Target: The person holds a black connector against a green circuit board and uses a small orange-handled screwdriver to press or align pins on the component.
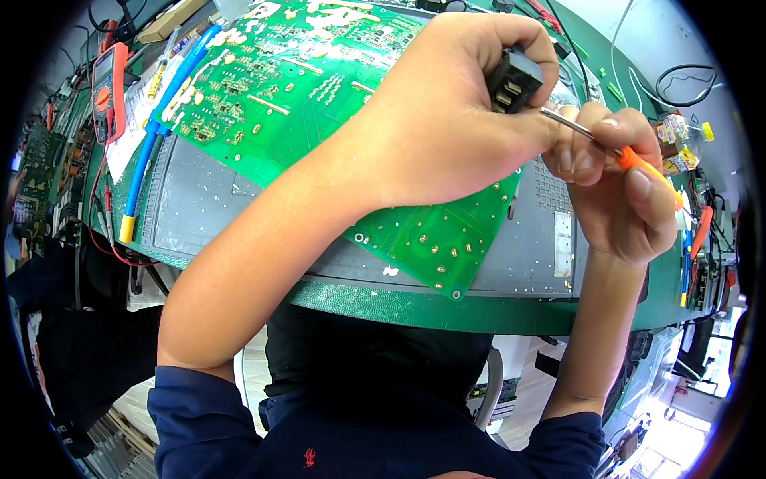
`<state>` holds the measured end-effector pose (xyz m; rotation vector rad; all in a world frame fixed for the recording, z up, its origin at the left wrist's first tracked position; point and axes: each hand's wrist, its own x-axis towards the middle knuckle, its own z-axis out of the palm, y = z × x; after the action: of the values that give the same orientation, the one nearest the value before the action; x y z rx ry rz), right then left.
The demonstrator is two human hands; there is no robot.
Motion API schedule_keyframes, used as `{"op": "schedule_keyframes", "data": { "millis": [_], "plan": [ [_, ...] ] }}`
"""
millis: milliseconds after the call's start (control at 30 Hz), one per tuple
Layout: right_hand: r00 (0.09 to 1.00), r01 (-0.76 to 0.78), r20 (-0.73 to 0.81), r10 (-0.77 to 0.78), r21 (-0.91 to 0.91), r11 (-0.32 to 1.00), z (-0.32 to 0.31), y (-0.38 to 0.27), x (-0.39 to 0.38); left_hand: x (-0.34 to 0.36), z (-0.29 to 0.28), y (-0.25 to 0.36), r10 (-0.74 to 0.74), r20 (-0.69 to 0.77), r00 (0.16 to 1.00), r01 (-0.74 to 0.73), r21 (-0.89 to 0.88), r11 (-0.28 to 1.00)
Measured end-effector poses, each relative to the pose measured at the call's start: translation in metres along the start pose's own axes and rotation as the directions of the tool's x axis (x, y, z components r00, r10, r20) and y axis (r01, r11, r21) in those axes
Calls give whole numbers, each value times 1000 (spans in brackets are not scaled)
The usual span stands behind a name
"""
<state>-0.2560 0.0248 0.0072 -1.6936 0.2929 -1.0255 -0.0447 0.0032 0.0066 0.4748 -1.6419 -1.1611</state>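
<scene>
My left hand [455, 120] reaches across the bench, closed on a small black block-shaped connector [515, 80] with metal contacts in its face. In my right hand [614, 176] is a screwdriver with an orange handle [650, 174] and a thin metal shaft [576, 125]. The shaft's tip sits close to the connector, beside my left thumb; whether it touches cannot be made out. Beneath both hands lies a large green circuit board [303, 112], set at a slant, with solder joints and whitish patches. My left forearm covers part of it.
A grey work mat [199, 199] lies under the board on the green bench [383, 307]. At the left are a blue brush-like tool [152, 144] and a red multimeter [109, 92] with leads. A bottle with a yellow cap [685, 140] and cables [686, 88] are at the right.
</scene>
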Motion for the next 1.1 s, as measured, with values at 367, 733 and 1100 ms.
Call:
{"op": "schedule_keyframes", "data": {
  "millis": [367, 733, 1100],
  "plan": [
    [1000, -12, -8, 12, 13, 1000, 2, -1, 0, -2, 0, -4, 57, -1, 998, -57, 9, 998],
    [998, -49, -43, 49, 18, 999, 1, -3, -1, 3, -4, 7, 2, 83, 997, -4, 18, 1000],
    [999, -45, -26, 44, -14, 999, 1, -3, -2, -2, 1, 0, -49, 28, 998, 52, -84, 995]
  ]
}}
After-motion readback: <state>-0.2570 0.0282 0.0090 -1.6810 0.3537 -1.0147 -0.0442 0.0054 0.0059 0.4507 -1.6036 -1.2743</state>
